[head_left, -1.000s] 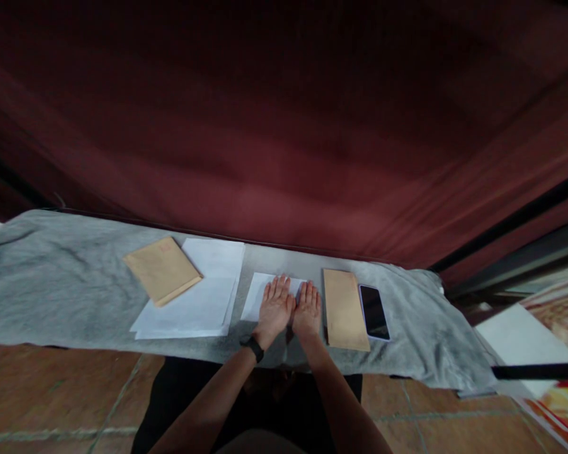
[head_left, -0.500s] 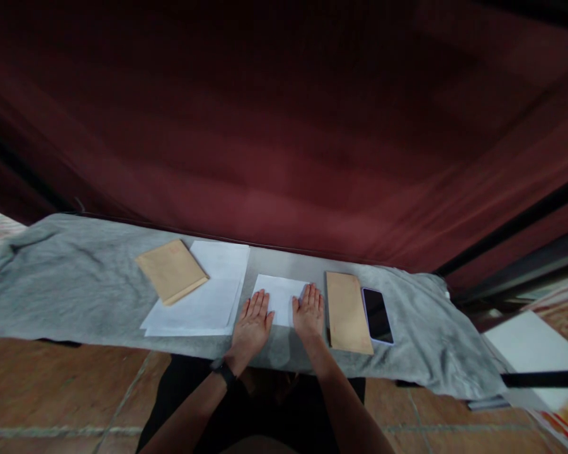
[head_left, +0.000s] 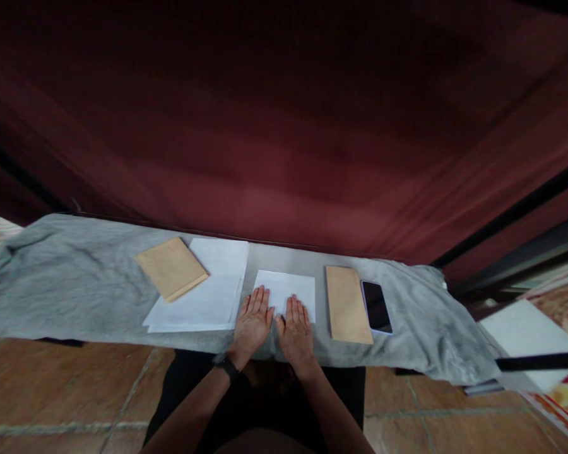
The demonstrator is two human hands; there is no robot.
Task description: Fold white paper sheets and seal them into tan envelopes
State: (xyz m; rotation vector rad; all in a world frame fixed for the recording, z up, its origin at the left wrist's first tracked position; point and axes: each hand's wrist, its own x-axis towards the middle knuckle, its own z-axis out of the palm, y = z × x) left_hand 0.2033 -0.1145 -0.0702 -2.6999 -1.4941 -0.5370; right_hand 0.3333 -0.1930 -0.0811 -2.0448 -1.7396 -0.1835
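A folded sheet of white paper lies flat on the grey cloth in front of me. My left hand rests flat on its left near corner, fingers stretched out. Flat too, my right hand presses on its near edge, right of the middle. Left of the hands lie larger white sheets, stacked a little askew, with a stack of brown envelopes partly on top. To the right sits a longer brown envelope.
A phone lies right of the long envelope. The grey cloth covers a narrow bench or table. Behind it hangs a dark red curtain. A white board and a black bar are at the far right.
My right hand has slid left and nearer to me, from the folded paper's right edge towards its middle. The left hand has stayed at about the same place.
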